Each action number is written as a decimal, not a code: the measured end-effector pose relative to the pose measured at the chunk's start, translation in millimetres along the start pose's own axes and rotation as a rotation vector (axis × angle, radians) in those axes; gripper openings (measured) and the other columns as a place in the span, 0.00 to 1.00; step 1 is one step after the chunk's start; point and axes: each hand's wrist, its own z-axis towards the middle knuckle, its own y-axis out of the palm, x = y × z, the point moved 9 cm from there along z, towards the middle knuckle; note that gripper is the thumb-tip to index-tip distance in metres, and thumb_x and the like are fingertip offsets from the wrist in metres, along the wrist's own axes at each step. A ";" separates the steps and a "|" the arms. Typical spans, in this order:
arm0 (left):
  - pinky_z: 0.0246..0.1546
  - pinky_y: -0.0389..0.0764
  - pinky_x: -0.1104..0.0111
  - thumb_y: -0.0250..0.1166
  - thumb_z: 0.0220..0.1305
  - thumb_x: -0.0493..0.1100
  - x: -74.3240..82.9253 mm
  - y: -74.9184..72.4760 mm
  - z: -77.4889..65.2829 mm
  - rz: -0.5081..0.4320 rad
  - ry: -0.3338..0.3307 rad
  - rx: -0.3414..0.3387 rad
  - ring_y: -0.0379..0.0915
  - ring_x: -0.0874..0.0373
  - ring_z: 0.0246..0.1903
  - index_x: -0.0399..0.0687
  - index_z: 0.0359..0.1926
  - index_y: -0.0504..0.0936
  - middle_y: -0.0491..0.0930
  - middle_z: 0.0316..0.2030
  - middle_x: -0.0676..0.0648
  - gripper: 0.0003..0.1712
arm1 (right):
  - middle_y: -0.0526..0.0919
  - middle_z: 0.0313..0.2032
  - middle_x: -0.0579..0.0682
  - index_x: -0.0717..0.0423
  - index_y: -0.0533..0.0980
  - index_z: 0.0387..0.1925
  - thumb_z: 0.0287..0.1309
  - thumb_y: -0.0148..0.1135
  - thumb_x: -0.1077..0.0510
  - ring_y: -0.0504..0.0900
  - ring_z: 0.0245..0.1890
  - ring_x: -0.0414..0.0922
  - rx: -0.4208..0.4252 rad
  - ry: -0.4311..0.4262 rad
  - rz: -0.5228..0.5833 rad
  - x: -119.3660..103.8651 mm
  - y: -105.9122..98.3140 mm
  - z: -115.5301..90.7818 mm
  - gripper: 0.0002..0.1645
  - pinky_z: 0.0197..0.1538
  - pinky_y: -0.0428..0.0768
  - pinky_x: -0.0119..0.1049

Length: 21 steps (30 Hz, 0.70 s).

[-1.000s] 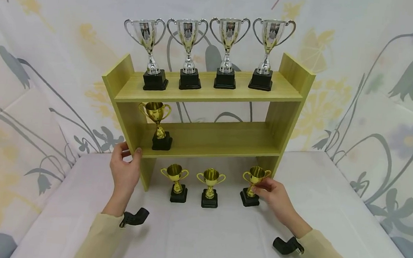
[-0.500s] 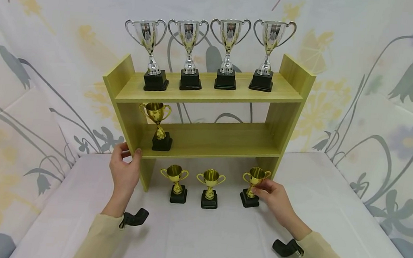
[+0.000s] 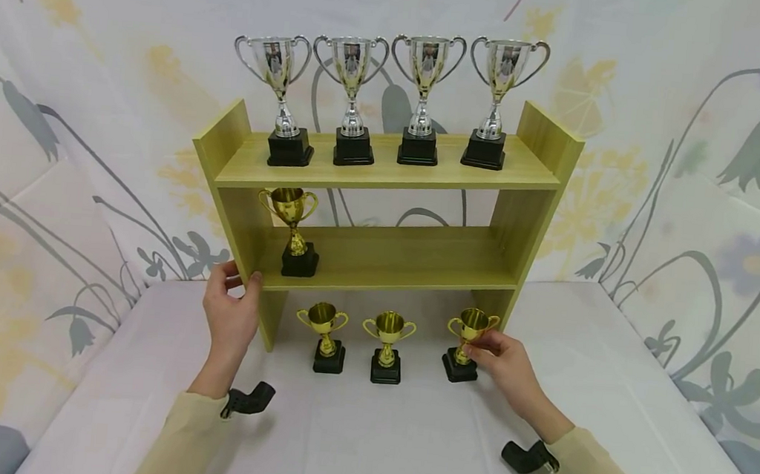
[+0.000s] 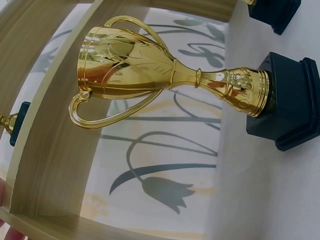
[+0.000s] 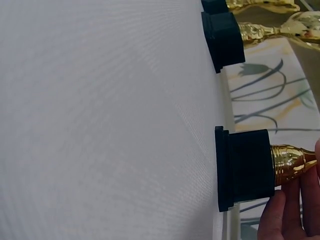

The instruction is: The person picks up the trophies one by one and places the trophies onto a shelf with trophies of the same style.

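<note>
No text, label, brand, number or sign can be read on the trophies (image 3: 389, 328), the shelf (image 3: 405, 257) or the bench (image 3: 377, 445).

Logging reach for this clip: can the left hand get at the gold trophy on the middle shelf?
Likely yes, after letting go: the left hand grips the side panel beside the gold trophy, whose front nothing blocks.

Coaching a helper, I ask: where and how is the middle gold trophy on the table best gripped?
Probably pinch the middle gold trophy by its stem, from the person's side: it stands upright, the stem narrows between cup and base, other gold trophies flank it and the shelf rises behind.
</note>
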 end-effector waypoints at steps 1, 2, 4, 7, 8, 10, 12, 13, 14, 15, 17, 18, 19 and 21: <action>0.32 0.73 0.79 0.61 0.68 0.37 0.2 0.3 0.1 -0.001 -0.001 -0.002 0.71 0.54 0.44 0.34 0.54 0.75 0.75 0.47 0.39 0.17 | 0.85 0.45 0.58 0.68 0.80 0.47 0.63 0.65 0.61 0.81 0.46 0.40 0.000 0.001 -0.003 0.2 0.1 -0.1 0.15 0.47 0.80 0.29; 0.32 0.73 0.79 0.61 0.68 0.37 0.4 0.5 0.2 -0.004 -0.002 -0.003 0.71 0.54 0.44 0.34 0.54 0.75 0.75 0.47 0.39 0.17 | 0.85 0.45 0.58 0.68 0.80 0.47 0.63 0.65 0.61 0.81 0.45 0.40 0.002 0.003 -0.004 0.4 0.0 -0.3 0.15 0.47 0.80 0.29; 0.32 0.73 0.78 0.61 0.68 0.37 1.0 1.0 0.4 -0.009 -0.001 -0.006 0.71 0.54 0.44 0.34 0.54 0.75 0.75 0.47 0.39 0.16 | 0.85 0.44 0.57 0.67 0.80 0.46 0.63 0.65 0.61 0.81 0.45 0.40 0.009 0.009 -0.002 1.0 -0.2 -0.4 0.14 0.46 0.80 0.30; 0.32 0.74 0.78 0.61 0.67 0.37 2.2 1.1 0.6 -0.014 0.003 -0.007 0.71 0.54 0.44 0.34 0.54 0.75 0.75 0.46 0.39 0.16 | 0.85 0.44 0.58 0.68 0.80 0.46 0.63 0.65 0.61 0.81 0.45 0.40 0.011 0.011 0.001 0.0 -0.4 -1.2 0.14 0.46 0.80 0.30; 0.32 0.74 0.79 0.61 0.67 0.36 2.5 1.0 0.6 -0.016 0.005 -0.007 0.71 0.54 0.44 0.34 0.54 0.75 0.75 0.46 0.39 0.16 | 0.85 0.44 0.59 0.68 0.80 0.46 0.62 0.65 0.61 0.81 0.45 0.41 0.014 0.009 0.004 -0.8 -0.6 -1.5 0.15 0.46 0.80 0.30; 0.32 0.74 0.79 0.61 0.67 0.36 2.7 0.8 0.4 -0.015 0.005 -0.008 0.72 0.54 0.44 0.34 0.54 0.75 0.75 0.46 0.39 0.16 | 0.85 0.45 0.59 0.69 0.80 0.46 0.63 0.65 0.61 0.81 0.46 0.41 0.015 0.005 0.008 -2.3 -0.8 -1.9 0.15 0.46 0.80 0.29; 0.32 0.74 0.80 0.61 0.67 0.36 2.4 0.6 0.1 -0.012 0.003 -0.008 0.72 0.53 0.44 0.34 0.54 0.75 0.75 0.46 0.39 0.16 | 0.84 0.45 0.60 0.70 0.79 0.47 0.63 0.65 0.61 0.81 0.46 0.41 0.013 0.000 0.011 -4.0 -0.5 -2.2 0.15 0.46 0.80 0.29; 0.32 0.74 0.80 0.62 0.67 0.36 2.1 0.5 -0.1 -0.011 0.001 -0.009 0.71 0.53 0.44 0.34 0.54 0.75 0.75 0.46 0.39 0.16 | 0.85 0.45 0.60 0.70 0.79 0.47 0.63 0.66 0.61 0.81 0.46 0.41 0.013 0.000 0.014 -4.2 -0.6 -2.1 0.15 0.46 0.80 0.29; 0.32 0.74 0.80 0.62 0.67 0.36 1.9 0.5 -0.2 -0.010 -0.001 -0.009 0.71 0.53 0.44 0.34 0.54 0.74 0.75 0.47 0.39 0.16 | 0.85 0.45 0.60 0.70 0.79 0.47 0.63 0.65 0.62 0.81 0.45 0.41 0.012 -0.001 0.015 -4.6 -0.4 -2.0 0.15 0.46 0.80 0.29; 0.32 0.73 0.80 0.62 0.67 0.36 1.6 0.5 -0.3 -0.008 -0.003 -0.009 0.71 0.54 0.44 0.34 0.54 0.74 0.75 0.47 0.39 0.16 | 0.85 0.45 0.60 0.70 0.79 0.47 0.63 0.65 0.62 0.81 0.45 0.40 0.012 -0.001 0.015 -4.6 -0.4 -1.8 0.15 0.46 0.80 0.29; 0.32 0.73 0.79 0.61 0.67 0.37 1.3 0.3 -0.4 -0.007 -0.006 -0.010 0.71 0.54 0.44 0.34 0.54 0.74 0.75 0.47 0.39 0.16 | 0.85 0.45 0.60 0.70 0.79 0.47 0.63 0.65 0.62 0.81 0.45 0.40 0.008 -0.004 0.010 -4.8 -0.4 -1.2 0.15 0.46 0.80 0.29; 0.32 0.74 0.79 0.61 0.68 0.37 1.2 0.2 -0.4 -0.006 -0.006 -0.009 0.71 0.54 0.44 0.34 0.54 0.74 0.75 0.47 0.39 0.16 | 0.85 0.45 0.60 0.70 0.79 0.47 0.63 0.65 0.62 0.81 0.45 0.40 0.004 -0.006 0.003 -4.6 -0.3 -0.8 0.15 0.46 0.80 0.29; 0.33 0.74 0.79 0.61 0.68 0.37 1.1 0.0 -0.5 -0.006 -0.006 -0.009 0.71 0.54 0.44 0.34 0.54 0.74 0.75 0.47 0.39 0.16 | 0.85 0.45 0.59 0.70 0.79 0.47 0.63 0.65 0.62 0.81 0.44 0.40 0.007 -0.004 -0.001 -4.2 -0.7 -0.5 0.15 0.45 0.80 0.29; 0.33 0.74 0.79 0.61 0.68 0.37 1.1 -0.4 -0.5 -0.005 -0.005 -0.008 0.71 0.54 0.44 0.34 0.54 0.74 0.75 0.47 0.39 0.16 | 0.85 0.45 0.58 0.70 0.79 0.47 0.63 0.65 0.62 0.81 0.44 0.40 0.007 -0.002 -0.008 -2.9 -1.1 0.6 0.15 0.46 0.80 0.29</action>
